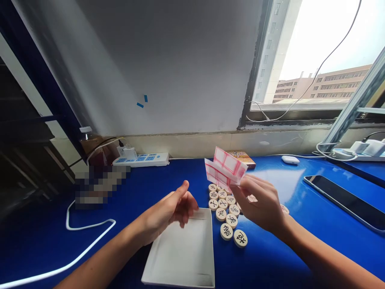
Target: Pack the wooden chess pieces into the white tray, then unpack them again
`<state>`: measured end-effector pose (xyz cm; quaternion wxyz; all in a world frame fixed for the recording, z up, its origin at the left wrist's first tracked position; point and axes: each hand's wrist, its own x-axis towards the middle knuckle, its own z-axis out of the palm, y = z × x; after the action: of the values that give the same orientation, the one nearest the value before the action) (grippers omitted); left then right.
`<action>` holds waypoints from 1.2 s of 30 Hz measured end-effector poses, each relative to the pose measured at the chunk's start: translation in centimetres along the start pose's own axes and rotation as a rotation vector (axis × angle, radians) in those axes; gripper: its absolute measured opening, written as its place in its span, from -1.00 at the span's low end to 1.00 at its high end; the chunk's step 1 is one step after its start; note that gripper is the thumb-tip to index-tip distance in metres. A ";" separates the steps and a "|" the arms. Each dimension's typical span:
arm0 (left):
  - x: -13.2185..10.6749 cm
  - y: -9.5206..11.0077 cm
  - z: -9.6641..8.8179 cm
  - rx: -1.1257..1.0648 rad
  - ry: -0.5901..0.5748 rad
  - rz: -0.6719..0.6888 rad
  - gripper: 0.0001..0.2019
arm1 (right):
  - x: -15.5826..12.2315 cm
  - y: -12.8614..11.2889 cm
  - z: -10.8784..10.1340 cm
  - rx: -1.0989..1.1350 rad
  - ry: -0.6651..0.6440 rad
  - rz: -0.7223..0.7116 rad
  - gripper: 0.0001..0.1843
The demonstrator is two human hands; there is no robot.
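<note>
My right hand [260, 202] pinches a folded paper sheet printed with a red grid [225, 170], lifted above a cluster of round wooden chess pieces [226, 208] on the blue table [270, 261]. My left hand [173, 210] hovers over the far edge of a shallow white box tray [180, 257], fingers loosely curled and apart, holding nothing. Several more pieces lie partly hidden behind my right hand.
A white power strip [141, 159] and a white cable [87, 226] lie at the left. A small orange box [243, 157] sits behind the paper. A white earbud case [290, 159], a dark phone [345, 200] and chargers [361, 148] are at the right, under a window.
</note>
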<state>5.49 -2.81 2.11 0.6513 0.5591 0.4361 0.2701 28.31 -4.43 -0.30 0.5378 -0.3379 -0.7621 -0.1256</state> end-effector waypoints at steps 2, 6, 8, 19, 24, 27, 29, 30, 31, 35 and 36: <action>-0.2 0.1 0.2 -0.132 -0.202 -0.108 -0.26 | 0.3 0.2 -0.7 -0.091 0.007 -0.193 -0.76; -0.3 -0.4 0.7 -0.356 -0.275 -0.164 -0.23 | 0.8 -0.2 -1.3 -0.141 -0.090 -0.367 -0.88; -0.2 -0.7 0.9 -0.395 -0.240 -0.145 -0.38 | 0.7 -0.6 -1.2 -0.153 -0.127 -0.405 -0.82; 0.1 -0.3 0.8 -0.261 0.039 0.183 -0.78 | 0.2 -1.8 0.7 0.535 -0.444 0.745 -0.58; 0.2 -0.6 1.3 -0.152 0.027 0.239 -0.72 | 0.0 -3.1 1.8 0.865 -0.489 0.873 -0.51; 0.2 -0.8 1.7 -0.041 0.029 0.246 -0.68 | -0.1 -2.9 2.0 0.907 -0.434 0.896 -0.56; 0.1 -0.9 1.5 0.039 0.060 0.256 -0.64 | 0.0 -2.6 1.9 0.889 -0.396 0.899 -0.58; 0.1 -0.8 1.4 0.081 0.087 0.258 -0.61 | -0.1 -2.4 1.8 0.865 -0.379 0.888 -0.59; 0.0 -0.8 1.2 0.121 0.111 0.248 -0.55 | -0.1 -2.2 1.7 0.810 -0.358 0.860 -0.60; -0.2 -0.2 0.5 0.169 0.096 0.100 -0.36 | -0.2 -0.9 0.9 0.270 -0.224 0.443 -0.64; -0.2 -0.1 0.4 0.135 0.038 0.051 -0.33 | -0.2 -0.5 0.6 0.130 -0.189 0.257 -0.68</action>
<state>5.72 -3.24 2.03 0.5965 0.6075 0.4512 0.2674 27.58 -4.60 -0.62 0.4958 -0.4075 -0.7664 0.0260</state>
